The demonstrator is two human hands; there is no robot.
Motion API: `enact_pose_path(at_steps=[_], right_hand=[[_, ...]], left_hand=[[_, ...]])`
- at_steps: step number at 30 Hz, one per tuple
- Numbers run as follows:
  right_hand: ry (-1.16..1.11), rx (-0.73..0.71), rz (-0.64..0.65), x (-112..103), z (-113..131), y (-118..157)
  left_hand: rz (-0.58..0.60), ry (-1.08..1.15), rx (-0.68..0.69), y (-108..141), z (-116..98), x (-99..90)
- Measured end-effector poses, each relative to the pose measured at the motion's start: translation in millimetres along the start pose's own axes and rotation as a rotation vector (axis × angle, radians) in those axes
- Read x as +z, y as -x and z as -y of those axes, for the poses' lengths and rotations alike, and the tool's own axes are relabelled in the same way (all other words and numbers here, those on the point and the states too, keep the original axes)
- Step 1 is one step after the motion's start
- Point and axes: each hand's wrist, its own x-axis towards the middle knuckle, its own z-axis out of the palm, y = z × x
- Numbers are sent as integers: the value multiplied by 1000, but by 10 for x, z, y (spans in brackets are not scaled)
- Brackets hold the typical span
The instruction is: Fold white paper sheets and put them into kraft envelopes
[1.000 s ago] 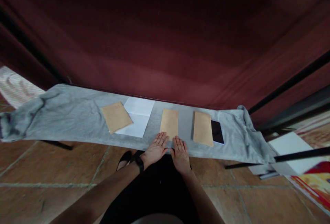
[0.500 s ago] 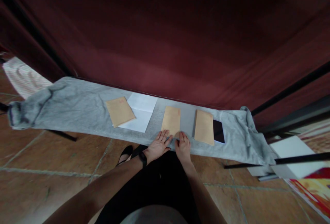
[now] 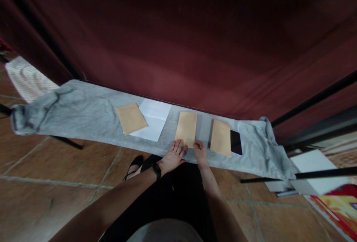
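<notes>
A brown paper envelope (image 3: 186, 126) lies in front of me on a grey cloth, with faint red print near its upper right corner. My left hand (image 3: 174, 154) is spread flat over its near left end. At the near right corner, my right hand (image 3: 200, 152) has its fingers curled and pinched on the envelope's edge. To the right lies a stack of brown envelopes (image 3: 221, 138), beside a dark-screened phone or tablet (image 3: 236, 142) partly under it. On the left, another brown envelope (image 3: 131, 118) overlaps a creased white sheet (image 3: 153, 119).
The grey cloth (image 3: 83, 112) covers a long narrow surface and is bunched at both ends. A dark red panel (image 3: 167, 48) rises behind it. Tiled floor (image 3: 69, 164) shows below, with white boards (image 3: 315, 167) and a red-yellow printed item (image 3: 337, 205) at right.
My right hand has shifted slightly right, its fingers going from resting on the envelope to pinched at its corner. My left hand stays flat on it. The view has tilted slightly.
</notes>
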Motion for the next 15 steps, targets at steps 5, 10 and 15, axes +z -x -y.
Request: enact_pose_path(at_steps=[5, 10, 15], right_hand=[[-160, 21, 33, 74, 112, 79], [-211, -20, 23, -52, 439, 108], [-51, -222, 108, -196, 907, 125]], left_hand=[[-21, 77, -61, -5, -33, -130], [-71, 265, -230, -131, -132, -389], [-216, 1116, -682, -497, -221, -526]])
